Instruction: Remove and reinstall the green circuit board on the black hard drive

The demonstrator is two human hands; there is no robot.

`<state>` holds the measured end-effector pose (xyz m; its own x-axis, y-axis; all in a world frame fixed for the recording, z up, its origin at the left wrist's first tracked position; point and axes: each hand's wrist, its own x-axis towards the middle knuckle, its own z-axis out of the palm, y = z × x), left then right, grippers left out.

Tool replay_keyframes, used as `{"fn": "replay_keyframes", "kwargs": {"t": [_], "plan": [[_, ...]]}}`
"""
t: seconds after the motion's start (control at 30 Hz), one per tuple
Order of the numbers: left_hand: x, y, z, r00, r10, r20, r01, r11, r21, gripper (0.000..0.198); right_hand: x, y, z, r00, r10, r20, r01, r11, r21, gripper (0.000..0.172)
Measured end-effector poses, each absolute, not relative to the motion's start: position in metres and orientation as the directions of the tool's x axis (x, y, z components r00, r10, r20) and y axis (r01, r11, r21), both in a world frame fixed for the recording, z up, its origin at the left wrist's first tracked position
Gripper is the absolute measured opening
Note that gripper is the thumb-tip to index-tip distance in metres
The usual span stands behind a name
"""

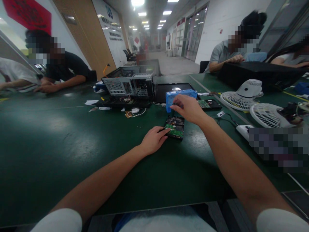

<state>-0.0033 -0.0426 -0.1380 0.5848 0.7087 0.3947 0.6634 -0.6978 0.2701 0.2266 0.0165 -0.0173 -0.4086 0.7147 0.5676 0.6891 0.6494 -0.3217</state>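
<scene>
A hard drive [178, 131] with a green circuit board facing up lies on the green table. My left hand [155, 139] rests at its left side, fingers extended and fingertips touching the board. Just above the drive's far end is my right hand [184, 108], its fingers pinched together and pointing down; a thin dark tool seems to be between them, too small to make out. Behind that hand sits a blue plastic case [169, 96], partly covered by it.
An opened computer case [129, 85] stands at the back centre. Another drive [210, 104] lies right of the blue case. White fan parts [241, 96] and a power strip [243, 130] lie at the right. People sit across the table at both sides.
</scene>
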Motion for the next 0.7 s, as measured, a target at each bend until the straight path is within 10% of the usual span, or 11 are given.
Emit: {"fn": "replay_keyframes", "kwargs": {"t": [0.7], "plan": [[-0.0031, -0.043, -0.1372, 0.591, 0.709, 0.386, 0.665, -0.699, 0.265, 0.047, 0.2262, 0.0228, -0.0242, -0.38, 0.687, 0.619, 0.655, 0.673, -0.344, 0.02]]}}
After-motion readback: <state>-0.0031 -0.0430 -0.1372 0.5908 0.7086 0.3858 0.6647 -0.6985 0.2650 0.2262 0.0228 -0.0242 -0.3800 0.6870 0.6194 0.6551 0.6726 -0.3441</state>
